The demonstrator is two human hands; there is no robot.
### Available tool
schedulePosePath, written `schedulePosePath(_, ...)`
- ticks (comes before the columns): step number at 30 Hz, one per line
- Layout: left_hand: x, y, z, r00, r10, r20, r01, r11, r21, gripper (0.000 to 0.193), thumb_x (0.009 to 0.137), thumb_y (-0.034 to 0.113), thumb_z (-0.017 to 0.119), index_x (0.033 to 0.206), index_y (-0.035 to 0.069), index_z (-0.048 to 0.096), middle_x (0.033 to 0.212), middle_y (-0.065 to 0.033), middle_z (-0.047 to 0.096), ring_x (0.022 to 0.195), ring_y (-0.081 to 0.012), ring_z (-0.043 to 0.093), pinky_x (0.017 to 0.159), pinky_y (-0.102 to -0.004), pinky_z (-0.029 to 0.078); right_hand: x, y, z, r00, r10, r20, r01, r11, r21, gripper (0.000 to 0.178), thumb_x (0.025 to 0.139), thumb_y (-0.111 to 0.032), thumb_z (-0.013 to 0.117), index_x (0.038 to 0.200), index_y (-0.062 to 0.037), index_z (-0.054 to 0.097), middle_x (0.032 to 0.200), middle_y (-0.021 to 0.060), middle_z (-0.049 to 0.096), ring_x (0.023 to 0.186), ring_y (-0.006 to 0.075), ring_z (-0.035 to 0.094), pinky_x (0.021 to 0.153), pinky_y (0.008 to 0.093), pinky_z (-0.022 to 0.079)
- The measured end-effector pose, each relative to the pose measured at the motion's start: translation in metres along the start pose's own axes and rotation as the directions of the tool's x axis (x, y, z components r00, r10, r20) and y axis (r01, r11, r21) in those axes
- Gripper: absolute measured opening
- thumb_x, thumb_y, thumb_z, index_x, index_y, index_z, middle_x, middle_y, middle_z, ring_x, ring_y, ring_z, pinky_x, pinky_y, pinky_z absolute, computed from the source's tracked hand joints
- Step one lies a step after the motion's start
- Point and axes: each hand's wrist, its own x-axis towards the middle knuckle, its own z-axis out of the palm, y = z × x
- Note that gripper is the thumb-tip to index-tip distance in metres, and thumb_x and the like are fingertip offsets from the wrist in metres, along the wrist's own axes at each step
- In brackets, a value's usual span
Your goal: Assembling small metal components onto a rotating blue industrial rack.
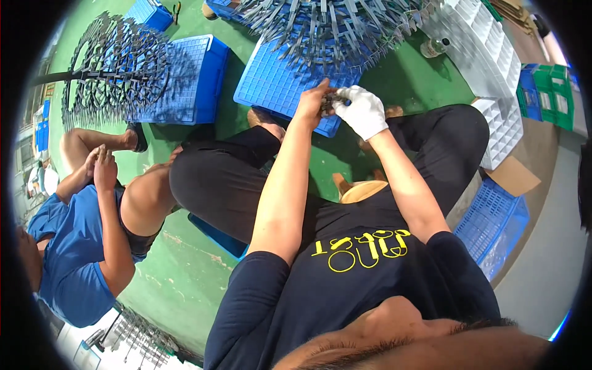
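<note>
My bare left hand (pixel 313 105) and my white-gloved right hand (pixel 362 112) meet in front of me, above the near edge of a blue crate (pixel 262 83). Small dark metal pieces (pixel 332 103) sit between them, with the fingers of both hands closed round them. Their exact shape is too small to make out. Just beyond my hands, a large round rack (pixel 320 37) bristles with many flat grey metal strips over the crate.
To the left, a co-worker in a blue shirt (pixel 80 259) sits by another strip-covered rack (pixel 117 71) and a blue crate (pixel 206 80). White grid trays (pixel 475 43), a bottle (pixel 433 48) and a blue basket (pixel 493 216) are on the right. A wooden stool (pixel 364 191) shows between my legs.
</note>
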Motion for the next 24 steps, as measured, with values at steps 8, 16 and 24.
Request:
schedulePosePath(8, 0.0, 0.0, -0.016, 0.992, 0.019, 0.128, -0.02, 1.0, 0.008, 0.031, 0.084, 0.029, 0.066, 0.094, 0.0, 0.065, 0.077, -0.007, 0.063, 0.056, -0.01, 0.054, 0.04, -0.0179, 0.033, 0.007, 0.017, 0.022, 0.978, 0.193, -0.078, -0.168, 0.952, 0.256, 0.027, 0.075, -0.03, 0.061, 0.089, -0.0099, 0.07, 0.088, 0.009, 0.069, 0.075, 0.0312, 0.063, 0.065, 0.0365, 0.049)
schedulePosePath(16, 0.012, 0.013, -0.002, 0.998, 0.052, 0.016, -0.053, 0.996, 0.067, 0.025, 0.079, 0.025, 0.073, 0.087, 0.003, 0.066, 0.07, -0.004, 0.06, 0.052, -0.0083, 0.05, 0.04, -0.0176, 0.031, 0.019, 0.006, 0.018, 0.929, 0.353, -0.111, -0.349, 0.936, 0.05, 0.024, 0.074, -0.032, 0.06, 0.08, -0.0108, 0.069, 0.076, 0.0093, 0.068, 0.067, 0.0327, 0.062, 0.06, 0.0377, 0.048)
schedulePosePath(24, 0.041, 0.024, 0.012, 0.995, -0.059, -0.084, 0.051, 0.995, -0.086, 0.022, 0.077, 0.024, 0.075, 0.077, 0.004, 0.064, 0.062, -0.0021, 0.054, 0.046, -0.0075, 0.042, 0.038, -0.0187, 0.029, 0.03, 0.006, 0.01, 0.938, 0.304, -0.168, -0.314, 0.948, -0.041, 0.022, 0.074, -0.03, 0.058, 0.066, -0.0104, 0.064, 0.068, 0.0088, 0.066, 0.061, 0.0334, 0.061, 0.054, 0.0401, 0.046)
